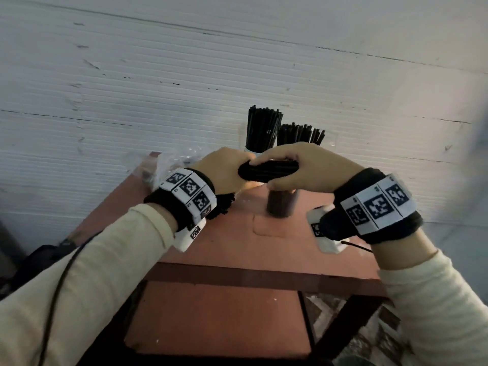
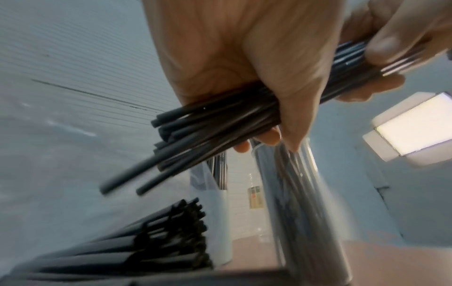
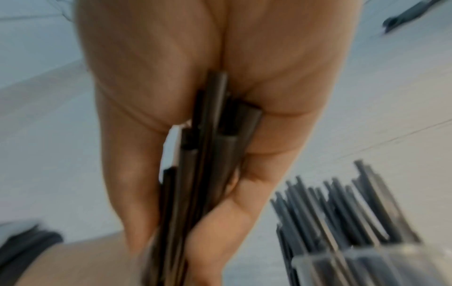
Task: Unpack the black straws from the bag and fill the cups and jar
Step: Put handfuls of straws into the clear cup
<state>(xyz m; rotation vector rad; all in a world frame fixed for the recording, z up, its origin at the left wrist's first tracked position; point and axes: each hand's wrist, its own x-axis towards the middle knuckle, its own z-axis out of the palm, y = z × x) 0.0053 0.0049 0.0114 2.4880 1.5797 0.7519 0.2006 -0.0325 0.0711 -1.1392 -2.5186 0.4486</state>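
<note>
Pale ribbed wall [image 1: 158, 75] backs a reddish worktop [image 1: 237, 239]. Both hands, left hand [image 1: 224, 170] and right hand [image 1: 303, 167], grip one bundle of black straws [image 1: 266, 170] level above the jar [image 1: 281, 204]. Uneven, slippery ends could slide loose during tilting. Behind the jar, two cups [image 1: 249, 150] look full.

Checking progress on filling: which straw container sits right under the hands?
The clear container nearest the person, directly below the held bundle; the other two stand behind, against the wall.

Straws [image 1: 265, 128] in cups [image 1: 250, 151] behind jar [image 1: 281, 204]
</note>
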